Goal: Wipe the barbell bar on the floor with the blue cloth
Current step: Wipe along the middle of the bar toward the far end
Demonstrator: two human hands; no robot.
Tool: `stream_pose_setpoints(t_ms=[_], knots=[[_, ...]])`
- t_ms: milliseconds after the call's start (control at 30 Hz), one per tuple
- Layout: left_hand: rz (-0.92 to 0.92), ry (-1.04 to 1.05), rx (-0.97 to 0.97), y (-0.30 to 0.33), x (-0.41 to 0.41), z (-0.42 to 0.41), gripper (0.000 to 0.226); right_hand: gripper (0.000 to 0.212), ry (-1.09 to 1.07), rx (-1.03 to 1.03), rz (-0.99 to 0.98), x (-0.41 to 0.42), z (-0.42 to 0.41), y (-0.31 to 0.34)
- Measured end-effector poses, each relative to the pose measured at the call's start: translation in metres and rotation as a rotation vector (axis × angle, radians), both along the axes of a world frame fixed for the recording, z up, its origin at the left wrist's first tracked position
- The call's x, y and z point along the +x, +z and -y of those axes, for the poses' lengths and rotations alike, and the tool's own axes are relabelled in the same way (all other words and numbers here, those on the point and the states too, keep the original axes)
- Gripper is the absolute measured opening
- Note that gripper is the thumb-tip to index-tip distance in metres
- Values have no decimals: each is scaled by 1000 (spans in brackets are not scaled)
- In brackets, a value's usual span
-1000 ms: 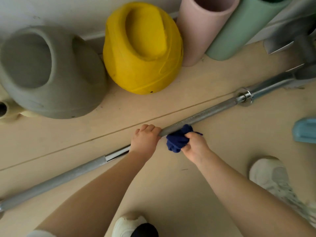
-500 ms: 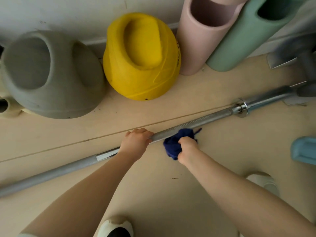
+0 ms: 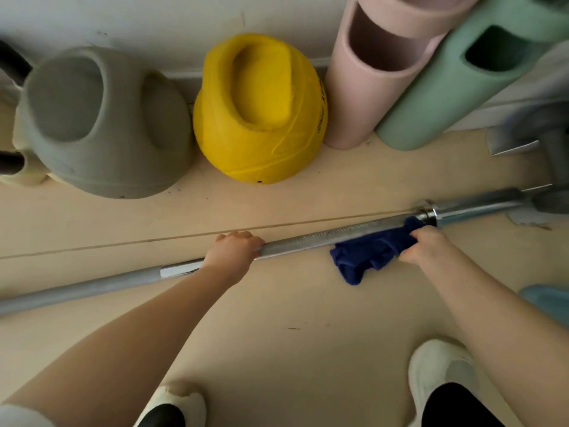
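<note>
Head view: barbell bar point(image 3: 308, 243) lies on floor point(image 3: 277, 318), long axis approx 8 to 2 o'clock. Left hand point(image 3: 234, 254) is curled over the shaft mid-frame, steadying it. Right hand point(image 3: 426, 245) pinches blue cloth point(image 3: 369, 254) against the bar, just short of collar point(image 3: 428, 212) at 2 o'clock. Unwiped run likely lies toward 8 o'clock, so L hand blocks; R hand is nearer the sleeve end.
</note>
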State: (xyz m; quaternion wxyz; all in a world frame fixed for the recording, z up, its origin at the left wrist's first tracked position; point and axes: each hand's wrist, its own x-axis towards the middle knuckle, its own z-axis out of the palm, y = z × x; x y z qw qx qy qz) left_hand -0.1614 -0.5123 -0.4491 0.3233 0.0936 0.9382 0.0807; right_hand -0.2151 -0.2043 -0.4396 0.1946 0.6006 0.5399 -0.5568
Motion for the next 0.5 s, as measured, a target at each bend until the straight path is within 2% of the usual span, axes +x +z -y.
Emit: stream_pose_setpoints(t_ms=[33,100,167,267,333,400,500], knots=[[-8,-38,-27,0,0,-1,34,36,12,31,-50,0,-6,0],[-36,-138,-98,2,-1,-5,32,30,-9,65,-26,-4,-7,-1],[-44,-205,-172,7,-5,-11,30,25,98,120,-5,-2,6,-5],[1,-242,-263,14,-12,-21,31,32,237,168,-17,-3,13,-10],[-10,-296,-302,16,-15,-29,30,32,211,121,39,-4,2,-6],[-33,-318,-277,16,-17,-42,33,29,264,66,53,-7,-14,-2],[-60,-264,-149,15,-25,-77,44,15,396,104,6,-18,-32,12]])
